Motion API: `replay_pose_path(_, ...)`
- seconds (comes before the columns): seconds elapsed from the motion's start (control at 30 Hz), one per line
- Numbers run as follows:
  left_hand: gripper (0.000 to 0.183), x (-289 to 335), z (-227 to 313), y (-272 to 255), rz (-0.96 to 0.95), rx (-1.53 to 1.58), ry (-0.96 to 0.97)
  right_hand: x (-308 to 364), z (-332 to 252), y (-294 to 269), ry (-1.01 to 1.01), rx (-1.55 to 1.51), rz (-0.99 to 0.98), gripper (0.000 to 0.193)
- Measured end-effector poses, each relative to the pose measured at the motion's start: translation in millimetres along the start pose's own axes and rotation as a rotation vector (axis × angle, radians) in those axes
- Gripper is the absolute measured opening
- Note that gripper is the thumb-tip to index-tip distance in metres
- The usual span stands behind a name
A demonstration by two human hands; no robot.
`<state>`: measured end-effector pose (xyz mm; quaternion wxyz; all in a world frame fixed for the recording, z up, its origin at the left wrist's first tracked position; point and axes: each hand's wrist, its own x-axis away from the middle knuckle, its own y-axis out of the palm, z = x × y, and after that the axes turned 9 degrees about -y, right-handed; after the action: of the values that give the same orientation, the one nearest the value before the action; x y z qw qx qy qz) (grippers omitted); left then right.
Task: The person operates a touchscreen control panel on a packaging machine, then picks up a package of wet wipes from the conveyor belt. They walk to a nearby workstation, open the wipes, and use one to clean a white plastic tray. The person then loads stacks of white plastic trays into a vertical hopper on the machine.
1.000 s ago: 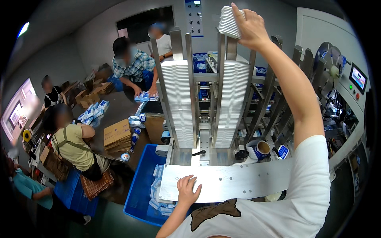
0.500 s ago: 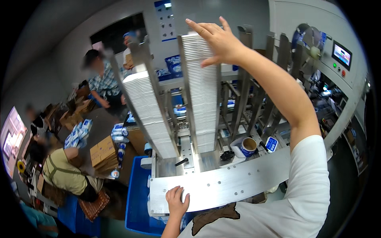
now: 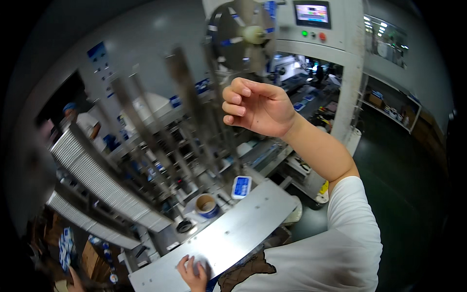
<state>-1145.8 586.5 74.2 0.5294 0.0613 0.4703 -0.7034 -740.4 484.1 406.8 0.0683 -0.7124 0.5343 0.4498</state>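
Observation:
My right hand [image 3: 260, 107] is raised in mid-air in front of the machine. Its fingers are half curled and a little apart, and the palm shows with nothing in it. My left hand [image 3: 193, 275] rests on the silver metal plate [image 3: 238, 233] along the machine's front, fingers spread and holding nothing. To the left, a tall stack of thin white pieces [image 3: 104, 170] leans between metal guide rails, with a second white stack [image 3: 87, 221] beside it. Behind the plate are a tape roll [image 3: 206, 205] with a blue label and a small blue-and-white pack [image 3: 242, 187].
Upright metal rails [image 3: 187, 90] stand behind the plate. A control screen [image 3: 312, 14] with buttons sits on the machine's frame, beside a large reel [image 3: 243, 36]. Shelving [image 3: 389, 104] stands at the right wall. A person in white [image 3: 87, 124] is at the far left.
My view has swung right, so the stacks now lie farther left. My right hand has left the top of the tall stack, and its spread fingers have curled. My left hand stays on the plate.

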Motion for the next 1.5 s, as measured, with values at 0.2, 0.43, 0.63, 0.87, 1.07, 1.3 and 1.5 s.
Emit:
replay_pose_path(0.2,0.037,3.9,79.2,119.6,-0.227,0.121,0.112,83.7,-115.1,-64.7,-0.146,0.192,0.174,0.017)
replay_pose_path(0.43,0.032,1.4,112.9,152.8,-0.166,0.045,0.185,202.8,-266.3,-171.3,-0.595,1.189,0.742,0.005)
replay_pose_path(0.63,0.027,-1.8,128.2,155.8,-0.141,-0.025,0.112,281.0,-374.7,-236.8,-0.911,1.77,1.407,0.016)
replay_pose_path(0.87,0.028,-1.6,134.0,154.5,-0.096,-0.065,0.098,284.8,-400.3,-277.6,-0.977,1.808,1.451,0.017)
replay_pose_path(1.07,0.031,-2.7,136.6,150.7,-0.102,-0.12,0.115,283.5,-402.0,-293.7,-1.047,1.923,1.547,0.015)
replay_pose_path(1.3,0.03,-8.2,146.8,143.3,-0.129,-0.147,0.107,268.4,-370.1,-287.9,-1.099,1.956,1.51,0.018)
replay_pose_path(1.5,0.031,-5.0,146.2,147.8,-0.119,-0.089,0.073,281.0,-360.6,-278.5,-1.097,1.947,1.585,0.021)
